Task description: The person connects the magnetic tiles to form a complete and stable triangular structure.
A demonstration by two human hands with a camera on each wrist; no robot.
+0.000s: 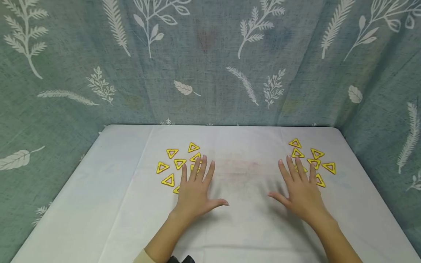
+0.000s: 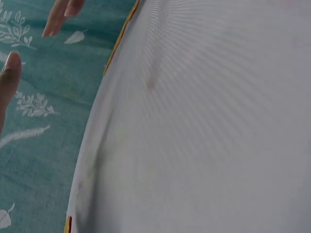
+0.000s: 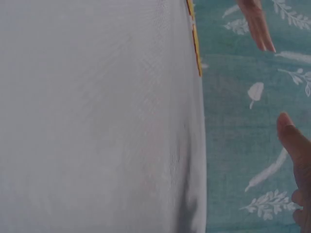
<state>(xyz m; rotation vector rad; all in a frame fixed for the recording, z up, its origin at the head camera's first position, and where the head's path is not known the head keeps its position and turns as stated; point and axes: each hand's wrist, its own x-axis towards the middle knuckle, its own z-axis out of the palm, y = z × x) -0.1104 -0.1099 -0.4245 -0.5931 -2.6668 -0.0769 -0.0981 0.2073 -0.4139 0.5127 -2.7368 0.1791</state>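
Observation:
Palm down, my left hand (image 1: 194,193) hovers over the white table with fingers straight and spread, overlapping part of a group of yellow triangle pieces (image 1: 168,180). My right hand (image 1: 303,197) is held the same way at the other side, its fingertips over a second group of yellow triangles (image 1: 329,168). Each triangle has a hollow middle, and some are partly hidden behind the fingers. Nothing is in either hand. In the left wrist view a thumb (image 2: 10,73) shows at the left edge; the right wrist view has a thumb (image 3: 294,141) at its right edge.
A white cloth (image 1: 243,226) covers the table, with faint reddish stains between the two groups. Blue-green curtains (image 1: 210,73) with white leaf prints stand behind and at both sides. A small black object (image 1: 181,259) sits at the bottom edge near the left forearm.

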